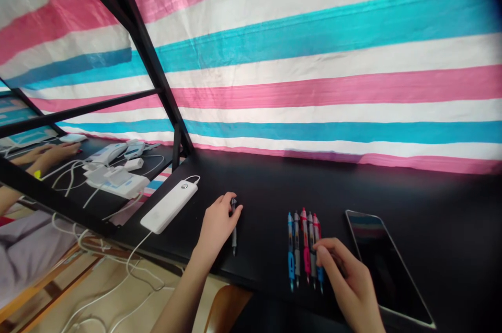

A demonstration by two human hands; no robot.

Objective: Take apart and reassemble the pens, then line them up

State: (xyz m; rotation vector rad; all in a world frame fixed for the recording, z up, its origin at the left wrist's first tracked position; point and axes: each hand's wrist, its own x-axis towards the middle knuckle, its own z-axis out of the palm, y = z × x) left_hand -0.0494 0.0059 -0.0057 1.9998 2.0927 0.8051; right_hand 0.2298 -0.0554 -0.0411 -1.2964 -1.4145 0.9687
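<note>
On the black desk, my left hand (pixel 220 220) has thumb and fingers closed around the upper part of a grey-and-black click pen (pixel 234 241), whose tip points toward the desk's front edge. To the right, several click pens lie side by side: a blue pen (pixel 291 257), a grey pen (pixel 297 249), a pink pen (pixel 305 249) and others. At the right end of this row, my right hand (pixel 347 275) pinches a pen with a red top and a blue lower part (pixel 320 275); the fingers partly hide it. Beside this hand lies a dark-screened smartphone (pixel 388 265).
A white power bank (pixel 169 207) with a cable lies left of my left hand. Black metal frame bars (pixel 145 50) stand at the left. Beyond them are a power strip (pixel 117 181), cables and another person's hand (pixel 58 154). Striped sheeting (pixel 314 87) hangs behind the desk.
</note>
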